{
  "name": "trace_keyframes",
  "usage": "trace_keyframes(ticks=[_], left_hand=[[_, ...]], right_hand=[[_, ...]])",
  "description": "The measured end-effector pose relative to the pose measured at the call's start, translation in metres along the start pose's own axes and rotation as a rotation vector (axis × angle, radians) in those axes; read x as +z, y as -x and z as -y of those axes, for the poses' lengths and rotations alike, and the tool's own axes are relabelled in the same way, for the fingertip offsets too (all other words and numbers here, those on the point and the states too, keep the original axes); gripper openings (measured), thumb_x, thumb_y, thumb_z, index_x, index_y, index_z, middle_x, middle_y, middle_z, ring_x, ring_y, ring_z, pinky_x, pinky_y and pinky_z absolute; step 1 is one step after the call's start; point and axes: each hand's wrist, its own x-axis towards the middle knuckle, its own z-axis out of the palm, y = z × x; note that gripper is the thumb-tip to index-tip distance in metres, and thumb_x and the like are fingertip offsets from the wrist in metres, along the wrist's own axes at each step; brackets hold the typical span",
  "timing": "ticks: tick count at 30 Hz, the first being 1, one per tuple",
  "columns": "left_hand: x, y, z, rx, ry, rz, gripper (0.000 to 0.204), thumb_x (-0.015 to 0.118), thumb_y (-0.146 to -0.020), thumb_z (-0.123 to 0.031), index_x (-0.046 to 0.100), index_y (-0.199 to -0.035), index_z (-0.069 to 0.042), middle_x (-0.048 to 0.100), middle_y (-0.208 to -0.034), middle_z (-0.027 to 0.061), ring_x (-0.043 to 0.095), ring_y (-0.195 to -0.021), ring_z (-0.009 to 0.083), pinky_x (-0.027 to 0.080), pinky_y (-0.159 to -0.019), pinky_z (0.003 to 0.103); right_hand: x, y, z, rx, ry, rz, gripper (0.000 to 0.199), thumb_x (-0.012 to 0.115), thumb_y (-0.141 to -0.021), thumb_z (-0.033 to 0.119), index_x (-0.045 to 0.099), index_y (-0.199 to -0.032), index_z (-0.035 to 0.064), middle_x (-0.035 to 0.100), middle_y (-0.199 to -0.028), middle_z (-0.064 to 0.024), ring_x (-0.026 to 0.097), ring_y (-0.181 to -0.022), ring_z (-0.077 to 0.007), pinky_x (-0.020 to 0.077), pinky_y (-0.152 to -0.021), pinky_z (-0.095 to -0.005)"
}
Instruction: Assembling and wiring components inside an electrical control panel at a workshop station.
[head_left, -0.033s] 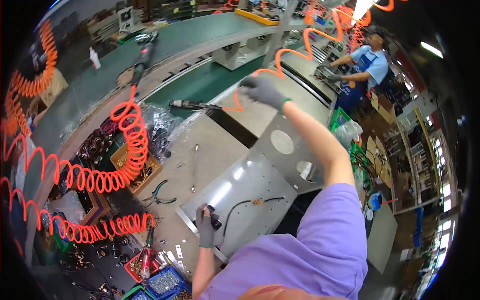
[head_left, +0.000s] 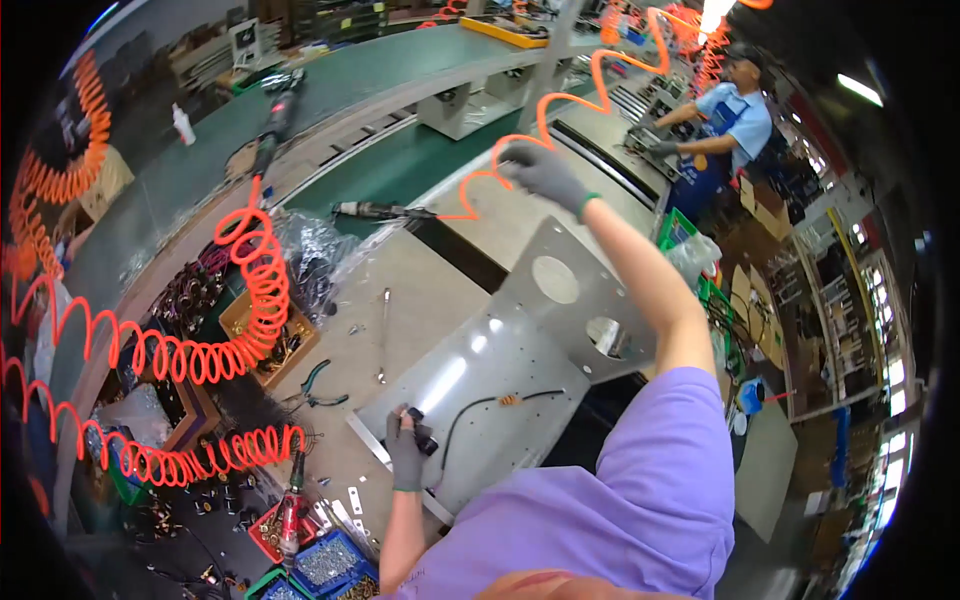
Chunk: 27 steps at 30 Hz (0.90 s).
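My left hand (head_left: 406,462), in a grey glove with bare fingertips, is closed on a small black part (head_left: 425,438) at the near left edge of a metal panel (head_left: 470,385). On the panel lies a black cable (head_left: 462,420) with an orange-brown piece around it. An upright metal plate (head_left: 590,295) with round holes stands at the panel's far right. My right hand (head_left: 545,175), also gloved, is raised beyond that plate. Its fingers are loosely curved and apart, against or just beside an orange coiled air hose (head_left: 498,165). That hose leads to a power screwdriver (head_left: 380,210) lying on the bench.
Pliers (head_left: 322,392) and a long metal rod (head_left: 384,335) lie left of the panel. Beyond them hang orange hose coils (head_left: 200,358). Near left are a red-handled tool (head_left: 291,515) and a blue screw bin (head_left: 328,565). A co-worker (head_left: 735,125) works at the far right.
My right hand has drawn slightly right and up, and more of the orange hose shows beside its fingers. The left hand keeps its hold on the black part. The whole view has shifted slightly.
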Motion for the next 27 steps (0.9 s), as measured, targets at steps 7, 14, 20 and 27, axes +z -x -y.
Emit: trace_keyframes(ticks=[7,14,20,27], left_hand=[[-0.002,0.001,-0.010,0.172,0.158,0.079,0.027,0.056,-0.087,-0.027,0.053,-0.109,-0.013,0.061,-0.091,0.0041,0.057,-0.073,0.0167,0.048,-0.069,0.037],[0.041,0.019,-0.031,0.261,0.108,-0.117,0.031,0.055,-0.085,-0.037,0.058,-0.104,-0.012,0.062,-0.090,0.0028,0.058,-0.076,0.0197,0.048,-0.071,0.043],[0.117,0.036,-0.021,0.378,0.256,-0.371,0.029,0.058,-0.083,-0.022,0.058,-0.106,-0.005,0.060,-0.105,0.0066,0.056,-0.095,0.0241,0.042,-0.087,0.043],[0.203,0.046,-0.022,0.584,-0.314,-0.587,0.045,0.057,-0.082,-0.008,0.039,-0.123,0.000,0.050,-0.106,0.0095,0.057,-0.092,0.0221,0.049,-0.082,0.038]], right_hand=[[-0.131,0.116,-0.236,0.550,-0.259,-0.479,0.029,0.063,-0.077,0.013,0.059,-0.102,-0.0012,0.060,-0.078,-0.0066,0.058,-0.062,-0.0122,0.0503,-0.054,-0.0249],[-0.067,0.184,-0.497,0.887,-0.202,-0.471,0.031,0.065,-0.072,0.023,0.066,-0.099,0.0072,0.067,-0.079,-0.0088,0.061,-0.063,-0.0143,0.0507,-0.060,-0.0291],[-0.009,0.182,-0.708,0.637,0.742,-0.016,0.024,0.043,-0.085,0.016,0.061,-0.094,0.0032,0.065,-0.086,-0.0131,0.061,-0.075,-0.0261,0.0493,-0.065,-0.0385],[0.009,0.145,-0.792,0.795,0.453,-0.144,0.037,0.049,-0.080,0.035,0.064,-0.104,0.0109,0.065,-0.100,-0.0168,0.061,-0.092,-0.0350,0.0477,-0.079,-0.0430]])
